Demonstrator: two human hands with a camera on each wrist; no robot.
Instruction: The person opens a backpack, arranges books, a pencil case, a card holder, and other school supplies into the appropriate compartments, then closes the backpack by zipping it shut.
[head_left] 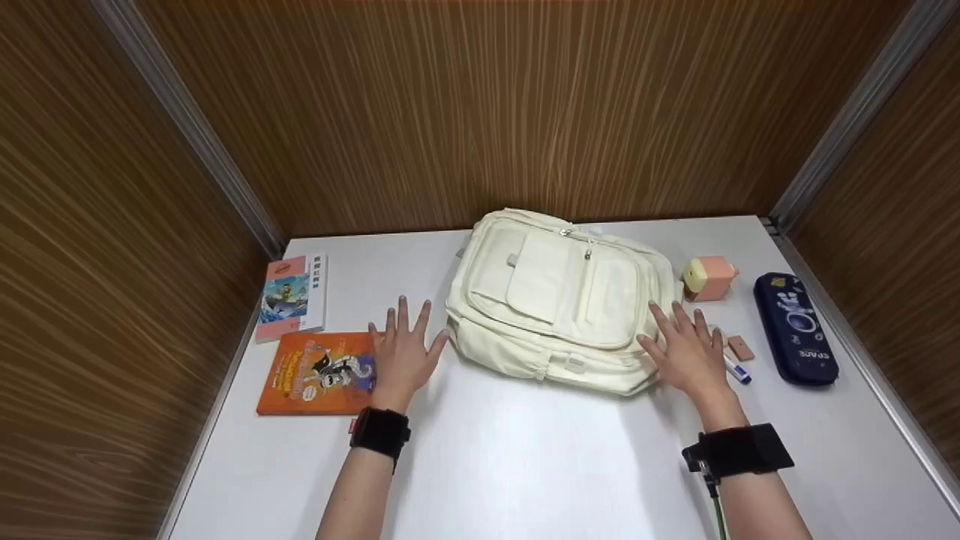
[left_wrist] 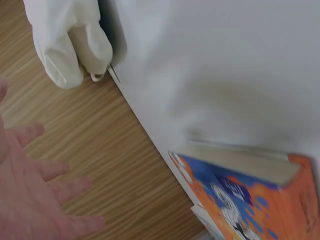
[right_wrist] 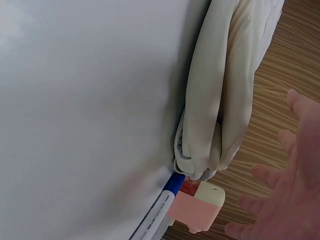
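A cream backpack (head_left: 555,292) lies on its back in the middle of the white table, front pockets and zippers facing up. My left hand (head_left: 405,352) is spread with straight fingers between the backpack and an orange book (head_left: 319,375), overlapping the book's right edge in the head view. In the left wrist view its palm and fingers (left_wrist: 55,185) show with nothing in them. My right hand (head_left: 686,352), fingers also spread, is over the backpack's lower right corner. The right wrist view shows that hand (right_wrist: 285,185) holding nothing, beside the backpack's side (right_wrist: 210,90).
A second book (head_left: 289,298) with a pink and blue cover lies behind the orange one. On the right are a pink and yellow pencil sharpener (head_left: 709,278), a small pinkish eraser (head_left: 740,348), a blue-capped marker (head_left: 737,369) and a navy pencil case (head_left: 796,330). Wood-grain panels (head_left: 480,112) enclose the table.
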